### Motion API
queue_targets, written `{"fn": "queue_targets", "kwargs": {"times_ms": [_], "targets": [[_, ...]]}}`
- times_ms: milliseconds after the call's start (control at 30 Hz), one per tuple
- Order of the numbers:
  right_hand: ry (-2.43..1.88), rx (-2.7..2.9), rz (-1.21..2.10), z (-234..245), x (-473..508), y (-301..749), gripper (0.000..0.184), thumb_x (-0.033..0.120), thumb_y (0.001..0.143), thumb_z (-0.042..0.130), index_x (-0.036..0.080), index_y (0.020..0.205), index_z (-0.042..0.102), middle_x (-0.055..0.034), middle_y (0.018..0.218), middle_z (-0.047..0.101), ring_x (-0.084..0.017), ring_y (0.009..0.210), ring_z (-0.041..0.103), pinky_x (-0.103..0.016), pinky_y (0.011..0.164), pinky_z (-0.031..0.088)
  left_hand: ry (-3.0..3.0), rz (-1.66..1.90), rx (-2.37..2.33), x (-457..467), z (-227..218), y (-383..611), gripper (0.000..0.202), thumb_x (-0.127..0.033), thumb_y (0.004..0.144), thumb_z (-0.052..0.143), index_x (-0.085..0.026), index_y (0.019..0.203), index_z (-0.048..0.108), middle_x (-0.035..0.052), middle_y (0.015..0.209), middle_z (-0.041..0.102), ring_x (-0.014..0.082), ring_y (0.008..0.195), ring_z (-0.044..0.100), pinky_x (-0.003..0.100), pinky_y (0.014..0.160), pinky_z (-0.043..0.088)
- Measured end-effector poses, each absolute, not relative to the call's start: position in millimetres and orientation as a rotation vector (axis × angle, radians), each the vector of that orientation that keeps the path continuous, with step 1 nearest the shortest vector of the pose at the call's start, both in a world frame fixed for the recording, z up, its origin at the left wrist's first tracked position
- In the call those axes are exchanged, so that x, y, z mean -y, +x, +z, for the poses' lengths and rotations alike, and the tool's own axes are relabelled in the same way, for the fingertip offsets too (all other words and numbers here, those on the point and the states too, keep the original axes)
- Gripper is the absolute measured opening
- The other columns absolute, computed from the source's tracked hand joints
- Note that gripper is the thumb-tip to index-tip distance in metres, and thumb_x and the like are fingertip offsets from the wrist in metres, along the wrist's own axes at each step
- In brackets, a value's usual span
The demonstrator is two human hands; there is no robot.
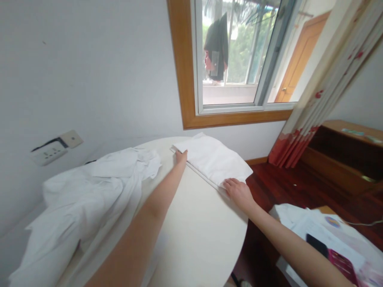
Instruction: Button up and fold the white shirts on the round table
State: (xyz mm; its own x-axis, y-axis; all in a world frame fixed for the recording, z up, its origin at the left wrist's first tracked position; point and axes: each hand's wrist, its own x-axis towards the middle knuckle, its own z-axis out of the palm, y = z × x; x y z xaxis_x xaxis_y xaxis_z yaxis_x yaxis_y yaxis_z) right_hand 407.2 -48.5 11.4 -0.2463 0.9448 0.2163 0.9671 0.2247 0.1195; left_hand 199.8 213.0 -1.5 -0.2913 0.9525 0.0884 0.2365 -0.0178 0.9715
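A folded white cloth (214, 159) lies at the far edge of a round white table (197, 227). My left hand (180, 156) rests on the cloth's far left corner, fingers closed on its edge. At the near right corner, my right hand (237, 191) presses flat on the cloth with fingers spread. A heap of crumpled white cloth (89, 191) covers the left side of the table beside my left arm.
A wall with a socket plate (49, 151) stands to the left. A wood-framed window (236, 59) is ahead, with a curtain (323, 91) to its right. Papers and a dark phone (317, 244) lie at the lower right, over a red wooden floor (284, 179).
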Motion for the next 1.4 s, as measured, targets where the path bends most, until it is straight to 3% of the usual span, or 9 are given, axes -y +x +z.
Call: {"fn": "queue_targets", "kwargs": {"times_ms": [133,333,433,533,600,667,800,1033,1400], "targets": [[-1.894,2.293,-0.446,12,58,418,0.033,0.012,0.089,0.049,0.019,0.119,0.061,-0.009,0.126,0.061,-0.022,0.115,0.054,-0.029,0.079,0.047,1.42,1.216,-1.714,-218,-10,196,0.037,-0.011,0.07,0.061,-0.016,0.106,0.059,0.0122,0.111,0.068,0.0259,0.11,0.06,0.033,0.092,0.047],[-1.862,2.177,-0.542,23,59,414,0.03,0.021,0.093,0.048,0.021,0.12,0.061,-0.0099,0.123,0.064,-0.024,0.105,0.056,-0.035,0.082,0.039,1.673,1.151,-1.797,-226,9,186,0.037,-0.017,0.081,0.051,-0.023,0.118,0.056,0.0051,0.116,0.066,0.0197,0.109,0.06,0.029,0.093,0.045],[-1.792,2.264,-0.509,16,66,408,0.027,0.032,0.092,0.051,0.022,0.114,0.065,-0.0089,0.131,0.059,-0.028,0.107,0.053,-0.041,0.086,0.036,1.718,1.11,-1.892,-213,6,179,0.044,-0.018,0.082,0.051,-0.018,0.126,0.05,0.0124,0.118,0.063,0.0259,0.113,0.057,0.037,0.096,0.042],[-1.766,2.29,-0.429,8,73,404,0.038,0.046,0.094,0.044,0.021,0.11,0.067,-0.0094,0.127,0.061,-0.029,0.108,0.052,-0.044,0.091,0.034,1.724,1.102,-2.023,-194,-4,176,0.059,-0.016,0.079,0.053,-0.007,0.136,0.039,0.0235,0.124,0.055,0.0328,0.12,0.05,0.045,0.101,0.036],[-1.769,2.261,-0.401,9,69,401,0.042,0.049,0.095,0.038,0.023,0.107,0.068,-0.0085,0.13,0.059,-0.029,0.114,0.049,-0.046,0.095,0.032,1.811,1.088,-2.107,-181,-8,177,0.064,-0.017,0.078,0.054,-0.006,0.139,0.035,0.0246,0.129,0.049,0.0337,0.124,0.045,0.046,0.104,0.034],[-1.785,2.209,-0.395,9,58,394,0.042,0.049,0.095,0.037,0.026,0.118,0.064,-0.0081,0.141,0.049,-0.031,0.126,0.041,-0.049,0.1,0.028,1.987,1.047,-2.114,-166,-7,180,0.061,-0.018,0.079,0.054,-0.011,0.137,0.04,0.0205,0.13,0.048,0.0319,0.123,0.044,0.045,0.104,0.035],[-1.882,2.203,-0.271,-6,26,371,0.057,0.055,0.092,0.039,0.031,0.144,0.037,-0.0118,0.153,0.029,-0.038,0.139,0.022,-0.062,0.104,0.018,2.407,0.975,-1.78,-119,-2,179,0.053,-0.014,0.08,0.051,-0.019,0.132,0.046,0.0127,0.128,0.049,0.0265,0.121,0.044,0.042,0.105,0.036],[-1.992,2.262,-0.14,-31,-17,365,0.051,0.049,0.098,0.022,0.036,0.147,0.029,-0.0087,0.155,0.025,-0.036,0.142,0.015,-0.066,0.105,0.012,2.686,0.652,-1.053,21,9,133,0.054,-0.016,0.083,0.051,-0.026,0.135,0.043,0.0089,0.14,0.041,0.023,0.129,0.037,0.044,0.11,0.032],[-2.004,2.306,-0.118,-31,-58,376,0.048,0.045,0.099,0.021,0.039,0.145,0.032,-0.0054,0.155,0.027,-0.032,0.142,0.019,-0.065,0.105,0.02,2.381,0.596,-1.126,138,26,62,0.04,-0.023,0.09,0.047,-0.027,0.13,0.048,0.0085,0.143,0.041,0.0199,0.134,0.035,0.039,0.112,0.033]]}}
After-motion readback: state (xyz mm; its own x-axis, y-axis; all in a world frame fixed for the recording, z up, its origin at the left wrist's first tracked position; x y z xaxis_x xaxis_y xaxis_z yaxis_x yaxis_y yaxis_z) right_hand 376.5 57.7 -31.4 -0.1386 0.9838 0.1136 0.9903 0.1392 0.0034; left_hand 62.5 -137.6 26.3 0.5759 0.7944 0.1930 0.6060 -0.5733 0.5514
